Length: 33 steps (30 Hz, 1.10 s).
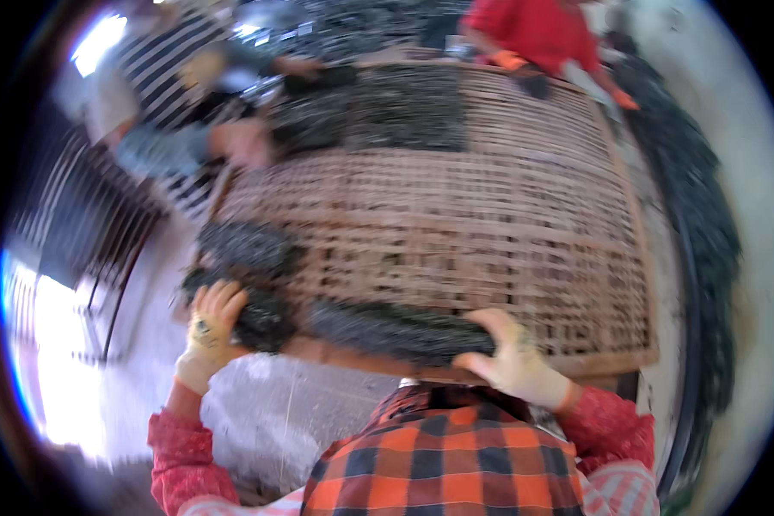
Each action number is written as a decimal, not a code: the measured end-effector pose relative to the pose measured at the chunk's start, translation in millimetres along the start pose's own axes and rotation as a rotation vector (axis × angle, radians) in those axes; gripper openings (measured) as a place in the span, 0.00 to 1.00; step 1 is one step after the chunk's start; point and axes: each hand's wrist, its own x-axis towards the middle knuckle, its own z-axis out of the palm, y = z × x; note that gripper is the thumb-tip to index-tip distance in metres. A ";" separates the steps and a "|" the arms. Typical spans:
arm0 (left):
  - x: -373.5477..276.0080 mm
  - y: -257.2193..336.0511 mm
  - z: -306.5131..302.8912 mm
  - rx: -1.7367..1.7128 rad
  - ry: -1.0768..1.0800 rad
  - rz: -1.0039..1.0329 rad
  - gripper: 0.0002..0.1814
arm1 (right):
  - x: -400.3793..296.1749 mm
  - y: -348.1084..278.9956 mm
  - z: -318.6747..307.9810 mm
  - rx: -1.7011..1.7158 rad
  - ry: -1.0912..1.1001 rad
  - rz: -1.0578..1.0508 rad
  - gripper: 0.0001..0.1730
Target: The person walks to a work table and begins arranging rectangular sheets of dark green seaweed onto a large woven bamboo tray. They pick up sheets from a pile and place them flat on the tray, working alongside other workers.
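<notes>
A long bundle of dark, stringy strands [400,332] lies along the near edge of a woven slatted rack [438,213]. My right hand [519,361], in a pale glove with bare fingertips, clasps the right end of this bundle between thumb and fingers. At the rack's near left corner, my left hand [213,329], gloved alike, grips a dark clump of strands [264,319], its fingers on the far side and thumb on the near side. Just beyond sits another flattened dark clump [248,248]. Motion blur hides the strands' finer detail.
Dark strand mats [406,106] cover part of the rack's far side. A co-worker's hand [242,142] reaches over its far left corner; another person's gloved hand [529,77] is at the far right. More dark strands [684,174] line the right, and slatted racks [84,200] stand left.
</notes>
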 end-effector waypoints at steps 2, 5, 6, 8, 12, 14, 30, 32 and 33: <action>33.9 -19.4 17.8 -0.120 0.004 0.062 0.50 | -0.2 -4.1 1.5 0.011 0.083 -0.167 0.31; 44.4 -37.0 19.2 -0.129 0.010 0.038 0.46 | -7.3 -3.8 -24.2 0.209 0.140 -0.154 0.29; 44.5 -23.2 19.3 -0.163 0.031 -0.019 0.45 | -18.3 10.0 -40.6 0.200 0.197 -0.126 0.29; 52.6 15.3 10.4 -0.285 0.044 -0.100 0.44 | -51.9 28.0 -90.8 0.029 0.486 -0.071 0.27; 97.3 134.7 3.2 -0.278 0.165 0.028 0.43 | -161.7 101.2 -193.0 0.113 1.145 0.387 0.29; 123.6 186.3 6.0 -0.301 0.215 0.086 0.42 | -232.2 167.3 -241.8 0.091 1.465 0.393 0.30; 212.4 348.0 -42.3 -0.509 0.046 0.327 0.41 | -204.5 155.8 -255.1 -0.121 0.800 0.163 0.39; 224.0 375.8 -45.9 -0.625 -0.009 0.436 0.45 | -139.7 82.5 -213.2 -0.213 0.266 -0.100 0.38; 232.8 389.6 -45.2 -0.679 -0.039 0.497 0.46 | -121.9 75.4 -188.0 -0.242 0.159 -0.293 0.37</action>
